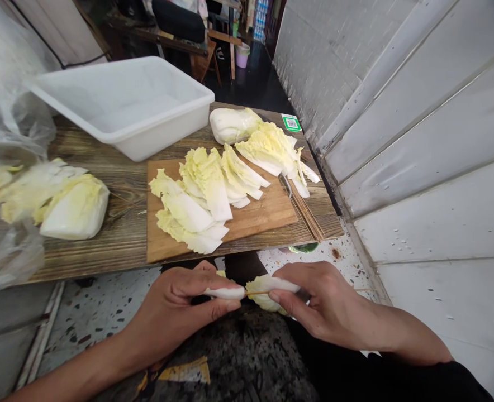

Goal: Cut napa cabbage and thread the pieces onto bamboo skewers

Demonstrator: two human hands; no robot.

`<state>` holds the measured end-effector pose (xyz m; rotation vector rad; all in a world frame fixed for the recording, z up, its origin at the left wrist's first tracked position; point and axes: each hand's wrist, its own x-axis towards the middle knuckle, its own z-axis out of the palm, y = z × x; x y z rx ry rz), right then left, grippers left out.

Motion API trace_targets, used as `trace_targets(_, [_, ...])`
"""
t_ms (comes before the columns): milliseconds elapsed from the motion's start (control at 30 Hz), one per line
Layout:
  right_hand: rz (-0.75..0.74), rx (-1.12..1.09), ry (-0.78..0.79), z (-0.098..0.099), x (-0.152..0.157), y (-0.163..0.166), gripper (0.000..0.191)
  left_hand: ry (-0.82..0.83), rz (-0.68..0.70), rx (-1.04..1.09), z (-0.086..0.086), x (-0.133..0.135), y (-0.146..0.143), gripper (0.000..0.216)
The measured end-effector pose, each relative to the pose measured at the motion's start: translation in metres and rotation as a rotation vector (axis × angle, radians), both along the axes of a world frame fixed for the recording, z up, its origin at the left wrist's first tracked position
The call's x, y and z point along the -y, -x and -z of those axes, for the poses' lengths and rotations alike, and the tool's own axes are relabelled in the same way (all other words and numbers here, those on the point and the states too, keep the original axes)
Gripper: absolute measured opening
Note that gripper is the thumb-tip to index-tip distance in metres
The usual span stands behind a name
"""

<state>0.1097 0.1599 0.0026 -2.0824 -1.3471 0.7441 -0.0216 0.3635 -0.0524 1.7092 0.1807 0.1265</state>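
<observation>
My left hand (192,298) is closed on a piece of napa cabbage (226,292), its thick white end toward the right. Between thumb and fingers, my right hand (318,296) pinches a thin bamboo skewer (256,293) together with another cabbage leaf (267,301). The skewer's tip meets the white end of the left piece; whether it has gone in, I cannot tell. Both hands are over my lap, in front of the table edge. Beyond them, cut cabbage leaves (194,212) lie in bunches on a wooden cutting board (255,220).
Several bamboo skewers (308,215) lie right of the board, near more leaves (272,148) and a cabbage chunk (233,124). A white plastic tub (158,131) stands behind. At left, another cabbage piece (77,209) sits by a clear plastic bag (12,128). A wall (431,184) borders the right.
</observation>
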Motion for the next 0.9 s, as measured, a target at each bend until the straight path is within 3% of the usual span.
trace_targets(900, [-0.055, -0.003, 0.001, -0.0005, -0.0081, -0.0017, 0.022, -0.009, 0.055, -0.071, -0.0021, -0.0012, 0.0013, 0.012])
